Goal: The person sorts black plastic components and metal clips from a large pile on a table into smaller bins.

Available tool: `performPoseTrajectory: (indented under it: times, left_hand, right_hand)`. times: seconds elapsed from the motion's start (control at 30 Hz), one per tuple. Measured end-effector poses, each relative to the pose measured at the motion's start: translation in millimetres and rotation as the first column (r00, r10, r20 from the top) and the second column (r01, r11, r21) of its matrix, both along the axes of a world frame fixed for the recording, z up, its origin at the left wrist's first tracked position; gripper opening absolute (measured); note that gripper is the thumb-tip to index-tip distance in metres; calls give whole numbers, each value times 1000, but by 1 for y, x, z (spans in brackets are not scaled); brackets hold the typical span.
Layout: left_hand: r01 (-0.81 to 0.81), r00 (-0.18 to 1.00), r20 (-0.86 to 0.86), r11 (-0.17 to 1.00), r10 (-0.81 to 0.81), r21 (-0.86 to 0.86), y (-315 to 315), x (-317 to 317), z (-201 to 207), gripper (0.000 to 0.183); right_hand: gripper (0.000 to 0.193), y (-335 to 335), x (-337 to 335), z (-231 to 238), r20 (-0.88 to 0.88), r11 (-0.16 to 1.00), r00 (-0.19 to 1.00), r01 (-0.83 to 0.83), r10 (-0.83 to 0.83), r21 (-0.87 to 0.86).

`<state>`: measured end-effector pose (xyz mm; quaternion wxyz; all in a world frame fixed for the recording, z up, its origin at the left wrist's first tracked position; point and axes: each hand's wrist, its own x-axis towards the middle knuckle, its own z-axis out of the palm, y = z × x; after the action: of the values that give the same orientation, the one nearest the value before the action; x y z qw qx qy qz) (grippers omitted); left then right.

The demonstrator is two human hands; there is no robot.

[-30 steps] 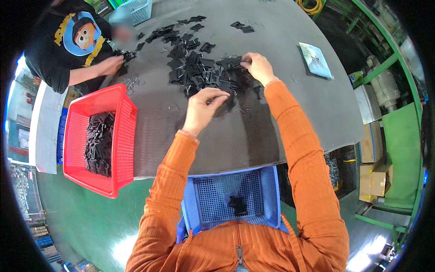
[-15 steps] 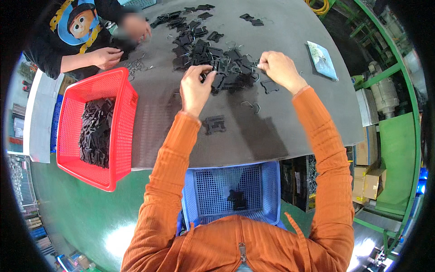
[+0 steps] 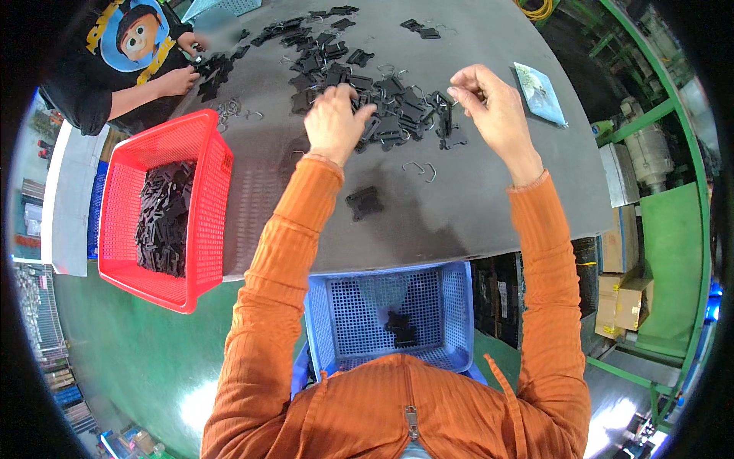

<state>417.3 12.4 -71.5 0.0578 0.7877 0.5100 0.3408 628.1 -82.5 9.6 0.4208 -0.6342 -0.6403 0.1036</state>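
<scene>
A heap of flat black plastic pieces (image 3: 390, 126), with bent metal wire hooks among them, lies on the grey table. My left hand (image 3: 332, 126) is over the heap's near left edge, thumb apart from the fingers, with no held piece visible. To the right of the heap, my right hand (image 3: 497, 111) pinches a thin metal wire hook (image 3: 454, 102) between thumb and fingers. Black pieces (image 3: 444, 121) stand just below and left of that hook; I cannot tell whether they hang from it. Two loose wire hooks (image 3: 430, 171) and a single black piece (image 3: 364, 203) lie nearer me.
A red basket (image 3: 208, 206) of black pieces stands at the table's left edge. Below the front edge is a blue crate (image 3: 321, 321) with a few black pieces inside. A co-worker's hands (image 3: 180, 80) handle pieces at far left. A blue-white packet (image 3: 540, 96) lies right.
My right hand has moved right and slightly up, away from the heap, with the wire hook. My left hand's thumb has spread from its fingers. The co-worker's hands have shifted left.
</scene>
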Motion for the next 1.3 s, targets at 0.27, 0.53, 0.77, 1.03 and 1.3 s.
performPoseTrajectory:
  times: [0.27,0.53,0.77,1.03,1.3]
  left_hand:
    - [24,972,230,990,-56,140,18,12,28,12]
    - [158,977,-128,983,-170,-99,30,2,-6,18]
    - [389,852,275,891,-445,235,26,-5,26,12]
    - [397,611,782,903,-127,-163,21,-13,-17,15]
    - [764,-234,924,645,302,-17,29,-18,-28,19]
  right_hand:
    - [14,-13,5,-10,-272,979,961,2,54,202]
    - [10,-14,-7,-8,-280,977,956,-29,89,212]
    - [10,-9,-8,-23,-237,978,968,-30,79,204]
    - [10,7,22,-73,-654,936,742,-112,-146,-335]
    - [13,6,46,-83,-796,687,228,-410,-560,-601]
